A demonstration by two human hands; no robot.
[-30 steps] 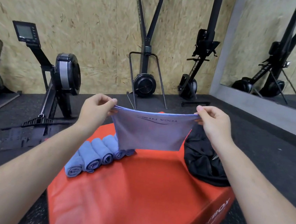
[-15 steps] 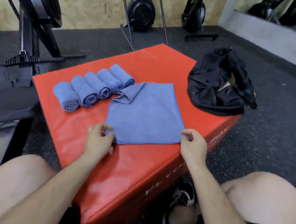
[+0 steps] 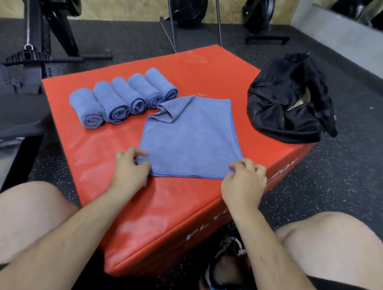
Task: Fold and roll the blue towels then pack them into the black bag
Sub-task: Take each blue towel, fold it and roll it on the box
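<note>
Fold step: flat blue towel lies mid red box, far-left corner rumpled. Left hand and right hand pinch its near corners. Next: smooth, fold, roll. Rolled towels far-left, black bag far-right.

I can make out only partial white lettering, "PL YO" and "BOX", on the red box's side.

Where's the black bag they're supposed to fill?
In the head view the black bag sits slumped on the far right corner of the red box, to the right of the flat blue towel, apart from it.
</note>
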